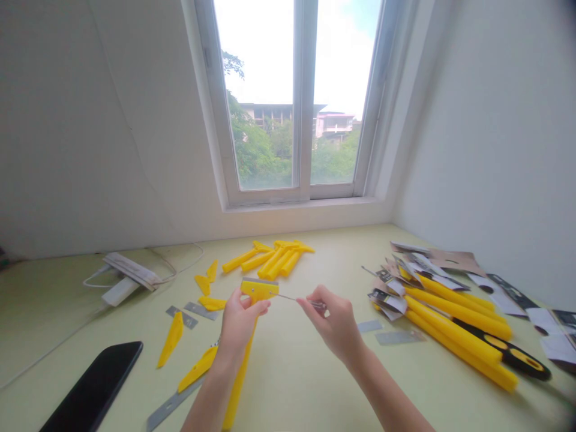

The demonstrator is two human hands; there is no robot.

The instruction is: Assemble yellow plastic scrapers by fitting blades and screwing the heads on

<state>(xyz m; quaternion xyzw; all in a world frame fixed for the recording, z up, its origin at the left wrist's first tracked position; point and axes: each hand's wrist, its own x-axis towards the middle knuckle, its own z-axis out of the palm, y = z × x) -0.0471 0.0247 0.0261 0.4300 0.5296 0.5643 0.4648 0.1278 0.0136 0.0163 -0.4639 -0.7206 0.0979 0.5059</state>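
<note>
My left hand (242,318) is closed round the neck of a yellow scraper (258,291), just below its head. A grey blade edge shows along the top of that head, and its long handle slants down under my left forearm. In my closed right hand (330,318) is a screwdriver (288,297), its thin shaft pointing left. The shaft's tip meets the right end of the scraper head, by a screw. Left of my left hand lie loose yellow head pieces (171,339) and grey blades (191,315).
Several yellow scrapers (272,261) lie grouped below the window. At right sit more yellow handles (454,324), cardboard packaging (454,261) and black-and-yellow scissors (524,360). Clear plastic strips (398,338) lie near my right hand. A phone (96,387) and a power strip (132,271) are at left.
</note>
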